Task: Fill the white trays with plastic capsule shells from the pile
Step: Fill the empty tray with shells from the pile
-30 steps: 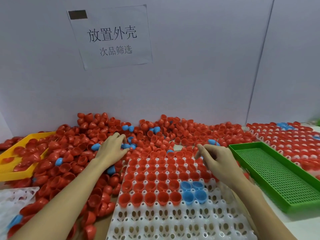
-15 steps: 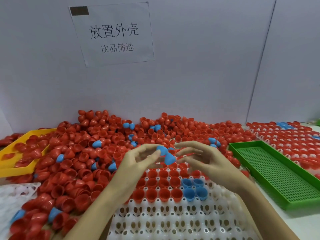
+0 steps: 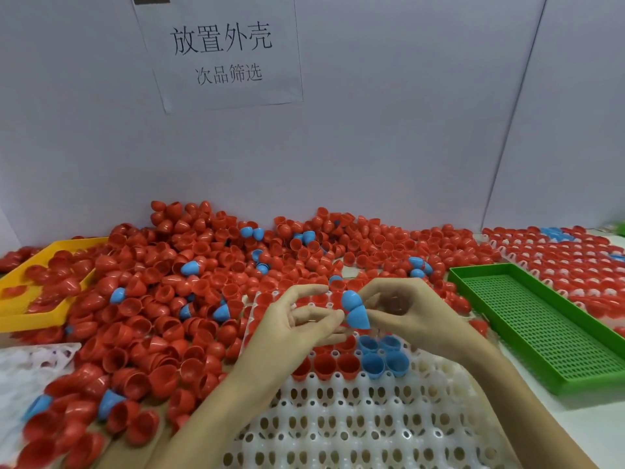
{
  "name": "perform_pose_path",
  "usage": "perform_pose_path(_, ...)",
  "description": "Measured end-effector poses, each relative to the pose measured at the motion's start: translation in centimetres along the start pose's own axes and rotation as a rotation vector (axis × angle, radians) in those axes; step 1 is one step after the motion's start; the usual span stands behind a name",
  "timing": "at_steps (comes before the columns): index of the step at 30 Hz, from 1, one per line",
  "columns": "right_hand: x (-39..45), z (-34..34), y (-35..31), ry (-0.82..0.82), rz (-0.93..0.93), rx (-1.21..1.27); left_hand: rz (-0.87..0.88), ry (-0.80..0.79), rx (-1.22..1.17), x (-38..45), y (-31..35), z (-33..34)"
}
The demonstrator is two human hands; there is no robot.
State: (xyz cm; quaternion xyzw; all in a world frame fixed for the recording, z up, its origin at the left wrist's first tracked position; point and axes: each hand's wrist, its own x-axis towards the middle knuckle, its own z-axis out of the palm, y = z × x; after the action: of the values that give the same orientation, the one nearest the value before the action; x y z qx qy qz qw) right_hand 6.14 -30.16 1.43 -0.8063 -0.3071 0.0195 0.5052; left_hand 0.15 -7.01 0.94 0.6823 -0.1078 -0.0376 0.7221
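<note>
In the head view, both hands meet above the white tray (image 3: 338, 431) at the middle of the table. The left hand (image 3: 297, 330) and the right hand (image 3: 402, 309) each have curled fingers, and between their fingertips sit two blue capsule shells (image 3: 353, 309), one above the other and touching. The upper shell is pinched by the right hand; the lower one lies at the fingertips of both, and which hand grips it cannot be told. The tray's far rows hold red shells with four blue ones (image 3: 380, 355) at the right end; its near rows show bare sockets. The pile (image 3: 189, 275) of red shells with scattered blue ones spreads behind and left of the tray. A yellow tray (image 3: 20, 313) sits far left, a green mesh tray (image 3: 541, 323) right, and beyond it another filled tray (image 3: 575, 255). A paper sign (image 3: 220, 52) hangs on the wall.
</note>
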Motion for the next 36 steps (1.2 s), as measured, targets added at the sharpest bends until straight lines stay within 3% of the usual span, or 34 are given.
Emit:
perform_pose_path(4,-0.9,-2.9,0.5,0.009,0.066,-0.080,0.164,-0.055,0.373,-1.1,0.4,0.3)
perform_pose_path(9,-2.6,-6.7,0.9,-0.060,0.176,-0.104,0.347,-0.469,0.743,-2.3,-0.8,2.4)
perform_pose_path(12,-3.1,-7.5,1.4,-0.167,0.239,-0.120,0.395,-0.592,0.828,-2.5,-1.9,3.2)
perform_pose_path(17,-3.0,-7.3,1.4,-0.261,0.283,-0.132,0.398,-0.597,0.809,-2.3,-2.6,3.3)
perform_pose_path(21,-2.8,-7.0,1.7,-0.247,0.264,-0.148,0.411,-0.595,0.818,-2.3,-2.7,3.3)
perform_pose_path(36,-0.7,-2.7,3.3,0.214,0.048,-0.315,0.556,-0.564,0.875,-1.9,-3.5,3.7)
